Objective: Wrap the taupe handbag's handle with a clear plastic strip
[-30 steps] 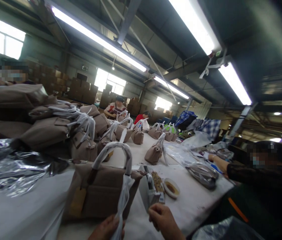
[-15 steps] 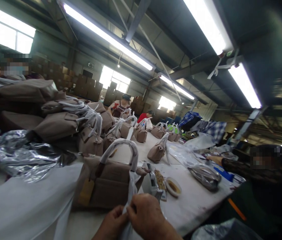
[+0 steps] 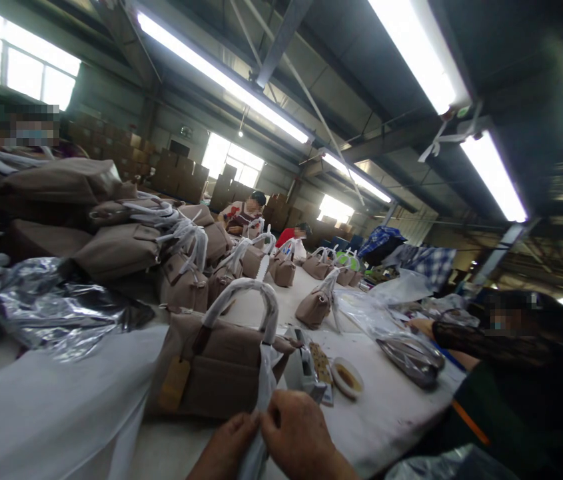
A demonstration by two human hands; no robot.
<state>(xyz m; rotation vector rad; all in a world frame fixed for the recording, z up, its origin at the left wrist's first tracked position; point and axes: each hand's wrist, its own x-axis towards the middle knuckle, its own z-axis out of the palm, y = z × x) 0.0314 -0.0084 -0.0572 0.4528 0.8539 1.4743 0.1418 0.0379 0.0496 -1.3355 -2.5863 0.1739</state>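
Note:
A taupe handbag (image 3: 226, 373) stands upright on the white-covered table in front of me. White wrapping covers its raised handle (image 3: 241, 290), and a tan tag (image 3: 176, 383) hangs on its left side. From the handle's right base a strip of white wrapping (image 3: 266, 373) runs down to my hands. My left hand (image 3: 231, 443) pinches this strip from the left, low before the bag. Pressed against it, my right hand (image 3: 297, 427) grips the same strip with curled fingers. The strip's lower end is partly hidden by my hands.
Left of the bag lie crumpled silver film (image 3: 61, 307) and a white sheet (image 3: 51, 407). Piled handbags (image 3: 116, 250) rise behind. A tape dispenser (image 3: 304, 367) and a round dish (image 3: 347, 378) stand to the right. A co-worker (image 3: 521, 373) sits at the right edge.
Both hands stay on the strip, with only a slight shift of the fingers. The view has tilted a little, and the co-worker's arm at the right has moved slightly.

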